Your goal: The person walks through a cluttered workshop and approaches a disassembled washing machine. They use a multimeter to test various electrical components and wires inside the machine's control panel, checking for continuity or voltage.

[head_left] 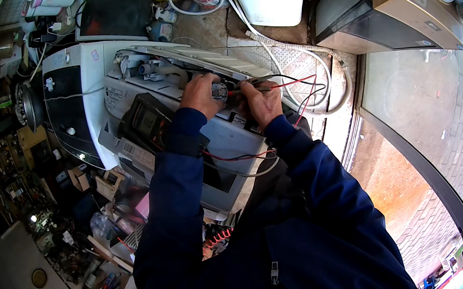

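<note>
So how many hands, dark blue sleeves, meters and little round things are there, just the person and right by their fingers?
Hands: 2, left hand and right hand
Dark blue sleeves: 2, left sleeve and right sleeve
Meter: 1
Little round thing: 1
Total: 6

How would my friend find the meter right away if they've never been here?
Find the big pale machine below the two hands. On it, just left of the left hand, is the meter, partly hidden by a blue sleeve. Unlike the pale machine around it, it's a dark, chunky box with a small grey screen.
</note>
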Demonstrator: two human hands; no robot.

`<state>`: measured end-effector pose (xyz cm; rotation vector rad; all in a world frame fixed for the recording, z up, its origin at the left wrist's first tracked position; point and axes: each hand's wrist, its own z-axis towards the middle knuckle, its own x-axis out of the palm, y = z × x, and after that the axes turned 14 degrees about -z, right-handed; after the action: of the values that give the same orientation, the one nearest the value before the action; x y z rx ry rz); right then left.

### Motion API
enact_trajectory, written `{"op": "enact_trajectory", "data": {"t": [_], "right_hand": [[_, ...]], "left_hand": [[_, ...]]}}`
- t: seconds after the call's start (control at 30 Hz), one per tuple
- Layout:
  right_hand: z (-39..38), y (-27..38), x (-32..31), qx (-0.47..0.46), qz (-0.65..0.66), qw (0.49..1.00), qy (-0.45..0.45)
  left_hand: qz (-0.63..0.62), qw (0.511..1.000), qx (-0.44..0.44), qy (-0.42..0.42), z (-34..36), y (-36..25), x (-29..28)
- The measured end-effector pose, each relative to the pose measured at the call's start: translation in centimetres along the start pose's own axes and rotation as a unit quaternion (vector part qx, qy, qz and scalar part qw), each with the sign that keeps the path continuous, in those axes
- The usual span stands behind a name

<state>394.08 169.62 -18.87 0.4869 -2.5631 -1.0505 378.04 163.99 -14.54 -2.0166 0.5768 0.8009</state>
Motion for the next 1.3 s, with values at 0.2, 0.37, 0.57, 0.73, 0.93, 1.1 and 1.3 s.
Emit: {"op": "enact_trajectory", "data": {"t": [0.2, 0.37, 0.57, 0.73, 0.93, 1.1, 1.3], "right_hand": [[0.2, -0.5, 0.1, -0.032, -0.002, 0.999, -0.004], [-0.4, 0.6, -0.1, 0.005, 0.012, 1.000, 0.015], [-0.3, 1.2, 0.1, 0.034, 0.010, 0.999, 0.015], [-0.2, 0.7, 0.5, 0.051, 0.011, 0.999, 0.007], [-0.5, 1.3, 0.2, 0.057, 0.020, 0.998, 0.022], [0.4, 0.0, 0.5, 0.049, 0.041, 0.998, 0.022], [0.5, 0.9, 0.5, 0.062, 0.035, 0.997, 0.035]], "left_hand": [[-0.010, 1.000, 0.002, -0.003, 0.0, -0.2, -0.1], [0.002, 1.000, -0.007, -0.004, 0.0, -0.2, 0.0], [-0.003, 1.000, -0.011, -0.009, -0.1, 0.2, 0.1], [-0.006, 1.000, -0.022, -0.002, 0.1, 0.4, 0.1], [-0.002, 1.000, -0.029, 0.002, 0.1, 0.2, 0.0], [-0.008, 0.999, -0.037, -0.007, 0.0, 0.6, 0.3], [0.007, 1.000, -0.008, -0.029, -0.1, 0.8, 0.8]]}}
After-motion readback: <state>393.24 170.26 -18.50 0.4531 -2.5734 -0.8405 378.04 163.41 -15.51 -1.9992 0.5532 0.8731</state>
